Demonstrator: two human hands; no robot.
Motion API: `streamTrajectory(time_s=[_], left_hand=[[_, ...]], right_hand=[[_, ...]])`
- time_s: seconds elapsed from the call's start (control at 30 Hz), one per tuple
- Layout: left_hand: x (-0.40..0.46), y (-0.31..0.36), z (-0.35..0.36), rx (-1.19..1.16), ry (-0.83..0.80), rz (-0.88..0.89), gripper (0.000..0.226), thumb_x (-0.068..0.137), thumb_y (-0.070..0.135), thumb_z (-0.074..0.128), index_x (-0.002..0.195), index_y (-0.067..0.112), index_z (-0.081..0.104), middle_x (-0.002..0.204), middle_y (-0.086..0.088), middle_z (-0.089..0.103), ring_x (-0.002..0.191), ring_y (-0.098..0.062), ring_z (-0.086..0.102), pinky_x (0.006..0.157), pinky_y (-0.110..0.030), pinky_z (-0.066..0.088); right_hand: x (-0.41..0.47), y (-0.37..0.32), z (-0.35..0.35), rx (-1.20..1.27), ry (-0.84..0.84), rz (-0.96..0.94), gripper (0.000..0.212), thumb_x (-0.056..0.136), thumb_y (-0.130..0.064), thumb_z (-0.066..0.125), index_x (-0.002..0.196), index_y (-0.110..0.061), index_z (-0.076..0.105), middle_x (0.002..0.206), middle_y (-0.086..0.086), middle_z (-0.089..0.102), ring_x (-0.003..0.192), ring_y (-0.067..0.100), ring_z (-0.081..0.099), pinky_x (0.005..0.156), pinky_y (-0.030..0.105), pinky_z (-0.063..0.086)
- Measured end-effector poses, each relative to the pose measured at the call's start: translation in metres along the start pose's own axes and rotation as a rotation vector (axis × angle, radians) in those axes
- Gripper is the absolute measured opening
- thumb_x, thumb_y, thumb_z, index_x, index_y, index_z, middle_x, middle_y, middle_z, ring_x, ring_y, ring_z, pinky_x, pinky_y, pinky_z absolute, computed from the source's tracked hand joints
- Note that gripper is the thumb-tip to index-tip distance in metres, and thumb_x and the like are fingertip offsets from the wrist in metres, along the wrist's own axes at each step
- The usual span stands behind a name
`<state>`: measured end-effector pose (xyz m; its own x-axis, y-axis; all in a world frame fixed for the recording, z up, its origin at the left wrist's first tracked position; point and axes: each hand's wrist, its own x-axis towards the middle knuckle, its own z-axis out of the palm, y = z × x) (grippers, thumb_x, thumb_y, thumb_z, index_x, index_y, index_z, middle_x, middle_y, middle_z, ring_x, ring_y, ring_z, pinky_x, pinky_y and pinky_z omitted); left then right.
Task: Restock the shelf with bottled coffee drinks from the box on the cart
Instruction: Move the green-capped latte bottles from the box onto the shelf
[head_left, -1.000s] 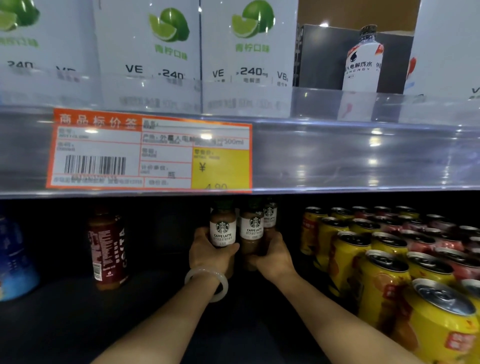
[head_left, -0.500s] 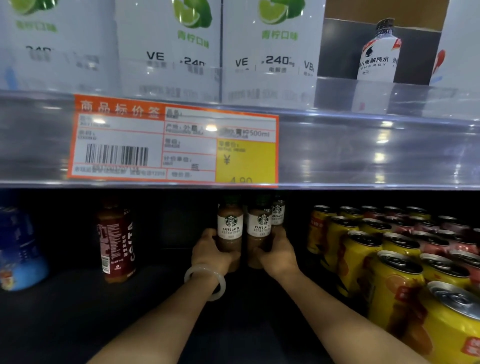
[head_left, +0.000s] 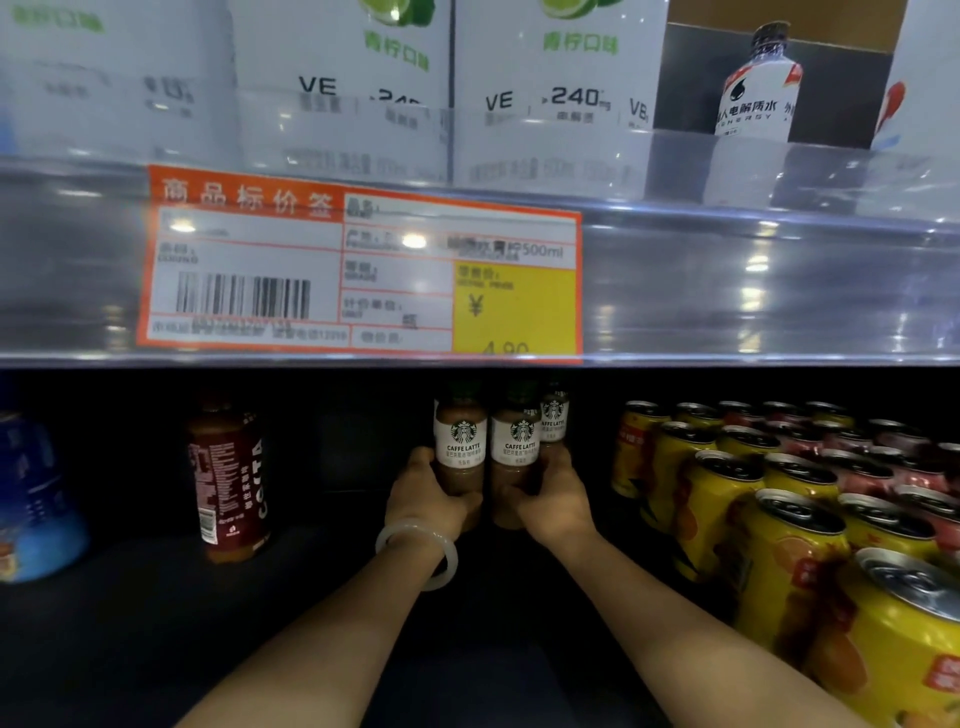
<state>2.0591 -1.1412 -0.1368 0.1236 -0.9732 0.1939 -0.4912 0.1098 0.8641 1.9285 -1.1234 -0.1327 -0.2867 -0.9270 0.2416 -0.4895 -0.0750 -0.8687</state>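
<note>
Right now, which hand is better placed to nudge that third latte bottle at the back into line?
Probably the right hand: it grips the nearer latte bottle directly beside the rear bottle. The left hand holds the far-side bottle.

Shop, price tag (head_left: 358, 270) on shelf edge, stocked cans (head_left: 727, 499)

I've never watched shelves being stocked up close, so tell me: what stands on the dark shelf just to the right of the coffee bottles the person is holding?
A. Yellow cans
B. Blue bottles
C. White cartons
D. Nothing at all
A: rows of yellow cans fill the shelf to the right of the coffee bottles that the left hand and right hand grip.
</note>
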Motion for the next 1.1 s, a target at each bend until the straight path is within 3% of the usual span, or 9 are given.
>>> streamTrajectory(time_s=[0.3, 0.43, 0.53, 0.7, 0.77, 0.87, 0.97, 1.1], left_hand=[[0.001, 0.003, -0.004, 0.097, -0.032, -0.002, 0.058, 0.071, 0.023, 0.076, 0.118, 0.011, 0.044, 0.119, -0.01, 0.06, 0.108, -0.028, 0.06, 0.084, -0.033, 0.048], [-0.001, 0.003, -0.007, 0.173, -0.089, -0.042, 0.075, 0.07, 0.026, 0.077, 0.128, 0.011, 0.033, 0.129, -0.014, 0.051, 0.115, -0.031, 0.055, 0.091, -0.039, 0.049], [-0.008, 0.004, -0.014, 0.252, -0.124, -0.044, 0.083, 0.073, 0.027, 0.076, 0.137, 0.01, 0.026, 0.137, -0.015, 0.04, 0.123, -0.031, 0.047, 0.095, -0.039, 0.047], [-0.035, 0.009, -0.04, 0.444, -0.159, 0.006, 0.074, 0.077, 0.038, 0.071, 0.136, 0.011, 0.034, 0.136, -0.013, 0.041, 0.122, -0.028, 0.048, 0.096, -0.034, 0.047], [-0.05, 0.013, -0.056, 0.563, -0.168, 0.042, 0.066, 0.08, 0.034, 0.067, 0.135, 0.014, 0.036, 0.135, -0.012, 0.043, 0.121, -0.029, 0.048, 0.096, -0.036, 0.048], [-0.08, 0.02, -0.083, 0.809, -0.169, 0.104, 0.065, 0.083, 0.029, 0.063, 0.139, 0.016, 0.033, 0.139, -0.011, 0.038, 0.126, -0.029, 0.04, 0.1, -0.039, 0.045], [-0.125, 0.027, -0.114, 1.033, -0.123, 0.14, 0.063, 0.085, 0.027, 0.061, 0.139, 0.014, 0.032, 0.139, -0.012, 0.036, 0.127, -0.031, 0.037, 0.101, -0.04, 0.04], [-0.202, 0.015, -0.166, 1.163, -0.013, 0.102, 0.058, 0.083, 0.024, 0.062, 0.134, 0.013, 0.037, 0.133, -0.013, 0.041, 0.123, -0.033, 0.04, 0.094, -0.044, 0.042]], right_hand=[[-0.001, -0.005, 0.008, -0.012, -0.007, 0.044, 0.064, 0.075, -0.013, 0.071, 0.131, -0.014, 0.038, 0.123, 0.008, 0.059, 0.114, 0.023, 0.057, 0.09, 0.023, 0.041], [-0.005, -0.002, 0.012, -0.065, -0.015, 0.076, 0.074, 0.069, -0.015, 0.076, 0.131, -0.016, 0.035, 0.131, 0.011, 0.051, 0.118, 0.025, 0.053, 0.098, 0.033, 0.046], [-0.016, -0.003, 0.006, -0.179, -0.048, 0.072, 0.071, 0.074, -0.016, 0.074, 0.132, -0.009, 0.033, 0.132, 0.013, 0.046, 0.121, 0.027, 0.049, 0.098, 0.033, 0.044], [-0.04, -0.019, 0.003, -0.335, -0.097, -0.013, 0.057, 0.077, -0.022, 0.07, 0.127, -0.008, 0.047, 0.125, 0.013, 0.055, 0.113, 0.028, 0.055, 0.094, 0.034, 0.049], [-0.055, -0.034, 0.002, -0.432, -0.162, -0.085, 0.052, 0.08, -0.024, 0.067, 0.127, -0.009, 0.05, 0.126, 0.014, 0.055, 0.115, 0.028, 0.054, 0.095, 0.033, 0.048], [-0.086, -0.059, 0.002, -0.672, -0.289, -0.232, 0.059, 0.085, -0.025, 0.063, 0.135, -0.009, 0.037, 0.135, 0.015, 0.042, 0.125, 0.031, 0.043, 0.101, 0.037, 0.041], [-0.127, -0.082, 0.003, -0.866, -0.345, -0.415, 0.055, 0.087, -0.024, 0.061, 0.133, -0.009, 0.035, 0.135, 0.015, 0.04, 0.123, 0.033, 0.042, 0.095, 0.039, 0.041], [-0.195, -0.111, 0.016, -0.853, -0.383, -0.654, 0.055, 0.085, -0.025, 0.063, 0.13, -0.008, 0.038, 0.132, 0.017, 0.043, 0.121, 0.037, 0.043, 0.094, 0.043, 0.042]])
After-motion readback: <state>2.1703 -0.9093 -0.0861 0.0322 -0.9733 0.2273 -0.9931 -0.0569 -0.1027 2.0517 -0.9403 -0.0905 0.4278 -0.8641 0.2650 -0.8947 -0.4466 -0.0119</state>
